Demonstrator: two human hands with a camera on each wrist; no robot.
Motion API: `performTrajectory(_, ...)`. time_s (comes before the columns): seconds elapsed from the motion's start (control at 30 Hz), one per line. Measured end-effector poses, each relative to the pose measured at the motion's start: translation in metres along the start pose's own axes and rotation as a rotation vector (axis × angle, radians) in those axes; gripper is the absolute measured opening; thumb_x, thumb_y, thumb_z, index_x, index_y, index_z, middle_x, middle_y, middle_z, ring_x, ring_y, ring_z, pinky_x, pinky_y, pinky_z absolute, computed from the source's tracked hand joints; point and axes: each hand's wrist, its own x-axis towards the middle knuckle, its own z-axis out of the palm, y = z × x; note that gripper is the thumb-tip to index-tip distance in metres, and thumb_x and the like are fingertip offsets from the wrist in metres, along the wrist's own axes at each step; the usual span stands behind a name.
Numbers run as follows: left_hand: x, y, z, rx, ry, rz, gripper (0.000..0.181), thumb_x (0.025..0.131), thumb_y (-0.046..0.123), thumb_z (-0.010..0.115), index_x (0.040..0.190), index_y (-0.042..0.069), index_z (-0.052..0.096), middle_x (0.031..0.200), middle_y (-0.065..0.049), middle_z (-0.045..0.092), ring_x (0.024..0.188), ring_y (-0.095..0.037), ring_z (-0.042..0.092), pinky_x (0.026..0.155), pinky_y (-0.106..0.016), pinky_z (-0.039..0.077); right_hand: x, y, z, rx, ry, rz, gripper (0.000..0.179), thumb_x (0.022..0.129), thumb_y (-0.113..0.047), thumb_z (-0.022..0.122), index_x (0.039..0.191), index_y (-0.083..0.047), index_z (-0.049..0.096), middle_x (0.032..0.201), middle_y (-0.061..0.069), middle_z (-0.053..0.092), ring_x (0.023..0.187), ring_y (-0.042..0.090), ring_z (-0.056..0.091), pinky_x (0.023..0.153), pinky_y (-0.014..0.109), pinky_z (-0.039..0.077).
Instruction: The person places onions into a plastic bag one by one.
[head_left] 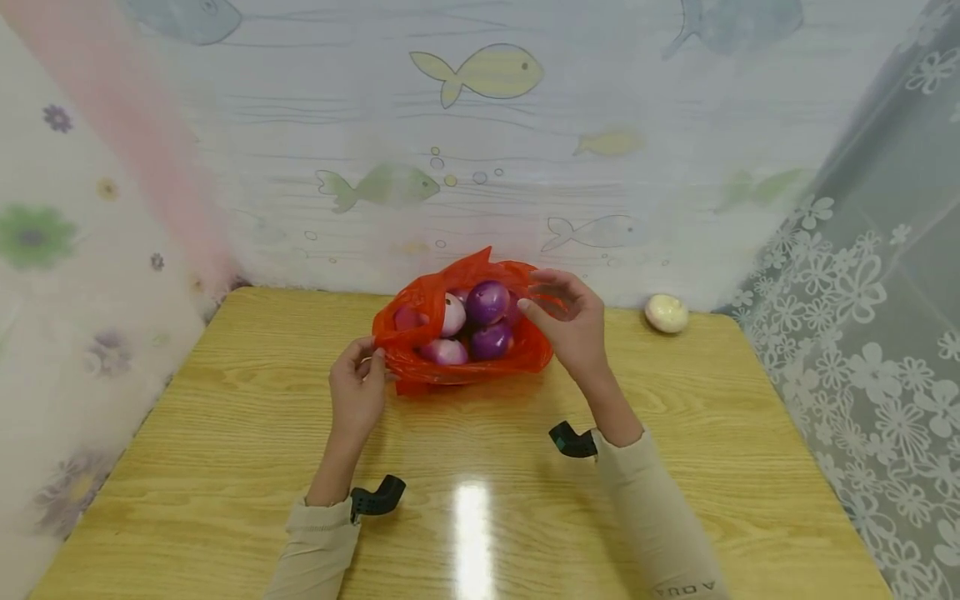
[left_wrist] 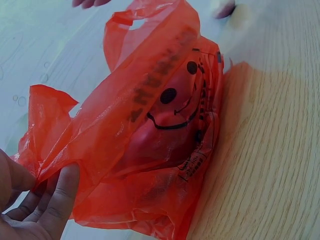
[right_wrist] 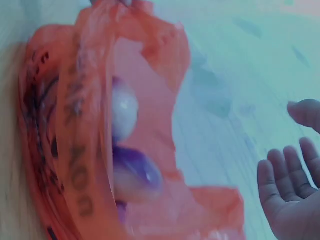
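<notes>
A red plastic bag [head_left: 420,292] sits on the table with its mouth spread, and several purple onions [head_left: 488,302] lie inside it. Some have paler, whitish sides. My left hand [head_left: 356,387] pinches the bag's left edge between thumb and fingers; the left wrist view shows the gathered plastic between the fingertips [left_wrist: 67,180]. Above the bag's right side, my right hand [head_left: 577,329] holds nothing, its fingers spread and slightly bent. In the right wrist view that hand [right_wrist: 295,195] is apart from the bag. Black print, with a smiling face, marks the bag's front [left_wrist: 170,112].
A pale, round, onion-like thing [head_left: 667,314] lies at the table's back right. The wooden table [head_left: 247,467] meets a fish-patterned curtain [head_left: 480,167] behind the bag. Flowered sheets hang at the left and right sides.
</notes>
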Motion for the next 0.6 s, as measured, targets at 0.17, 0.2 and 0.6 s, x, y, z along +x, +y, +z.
performTrajectory(0.17,0.000,0.000,0.000,0.008,0.006,-0.003,0.021,0.104,-0.002,0.050,0.118,-0.012,0.060,0.108,-0.026,0.061,0.073,-0.004,0.068,0.067,-0.029,0.063,0.001,0.004,-0.023,0.061,0.106,-0.004,0.033,0.087,0.009,0.073,0.119,0.012,0.062,0.112,0.017,0.068,0.099,0.027,0.067,0.089,0.027,0.059)
performTrajectory(0.2,0.000,-0.001,0.000,0.008,0.006,-0.004,0.021,0.104,-0.002,0.050,0.118,-0.012,0.060,0.108,-0.026,0.061,0.074,-0.004,0.068,0.067,-0.029,0.063,0.001,0.006,-0.028,0.064,0.124,0.005,0.032,0.087,0.010,0.072,0.118,0.011,0.063,0.110,0.012,0.068,0.098,0.023,0.066,0.089,0.026,0.059)
performTrajectory(0.6,-0.001,0.000,0.001,-0.011,0.008,-0.001,0.020,0.101,-0.004,0.053,0.117,-0.012,0.061,0.106,-0.028,0.061,0.075,-0.004,0.068,0.065,-0.021,0.060,-0.011,0.047,-0.087,-0.009,0.328,0.144,0.026,0.088,0.008,0.073,0.111,-0.001,0.067,0.104,0.003,0.067,0.098,0.017,0.063,0.086,0.019,0.056)
